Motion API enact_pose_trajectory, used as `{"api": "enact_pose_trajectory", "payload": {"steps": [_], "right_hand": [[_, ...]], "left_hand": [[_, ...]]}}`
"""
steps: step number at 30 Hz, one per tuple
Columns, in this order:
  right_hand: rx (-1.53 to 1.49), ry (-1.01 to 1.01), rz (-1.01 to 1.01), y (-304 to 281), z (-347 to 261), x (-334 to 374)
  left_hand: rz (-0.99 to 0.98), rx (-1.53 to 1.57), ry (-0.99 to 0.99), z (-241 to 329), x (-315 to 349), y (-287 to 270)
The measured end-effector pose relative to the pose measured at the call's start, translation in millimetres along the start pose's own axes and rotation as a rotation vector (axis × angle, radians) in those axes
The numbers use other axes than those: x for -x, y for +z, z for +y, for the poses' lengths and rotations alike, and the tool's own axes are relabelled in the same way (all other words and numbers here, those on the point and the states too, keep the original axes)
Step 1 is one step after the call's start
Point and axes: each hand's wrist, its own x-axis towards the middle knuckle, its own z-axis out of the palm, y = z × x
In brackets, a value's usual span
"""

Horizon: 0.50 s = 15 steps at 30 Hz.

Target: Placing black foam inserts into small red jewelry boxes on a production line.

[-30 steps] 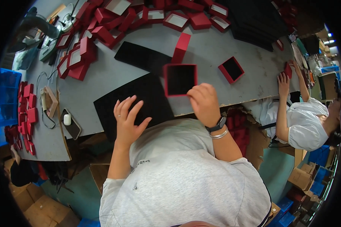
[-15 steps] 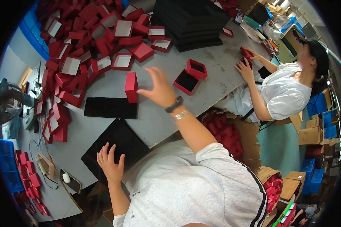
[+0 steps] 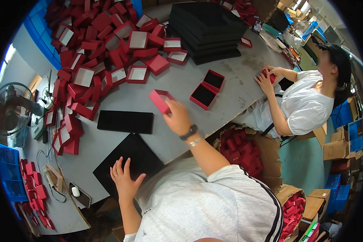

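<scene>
My right hand (image 3: 177, 116) grips a small red box (image 3: 160, 101) just above the table, its pale inside partly showing. Fingers spread, my left hand (image 3: 125, 177) rests over a large black foam sheet (image 3: 138, 150) at the table's near edge. A narrower black foam strip (image 3: 125, 122) lies beyond that sheet, left of the held box. To the right of my right hand lie two red boxes with black inside, the nearer one (image 3: 203, 97) touching the farther one (image 3: 213, 80).
A big heap of red boxes (image 3: 137, 39) covers the far left of the table. Black foam sheets (image 3: 207, 30) are stacked at the back. A co-worker (image 3: 298, 97) at the right handles a red box. Torn cartons of red pieces (image 3: 240, 151) stand beside me; a fan (image 3: 14, 107) stands left.
My right hand has closed on the red box that stood on the table and lifted it, tilting it and bringing it slightly right. My left hand remains over the foam sheet.
</scene>
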Motion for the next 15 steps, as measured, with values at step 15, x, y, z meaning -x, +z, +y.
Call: {"api": "enact_pose_trajectory", "payload": {"steps": [15], "right_hand": [[-0.127, -0.534, -0.688, 5, -80, 100]], "left_hand": [[-0.048, 0.088, 0.048, 17, 6, -1]]}}
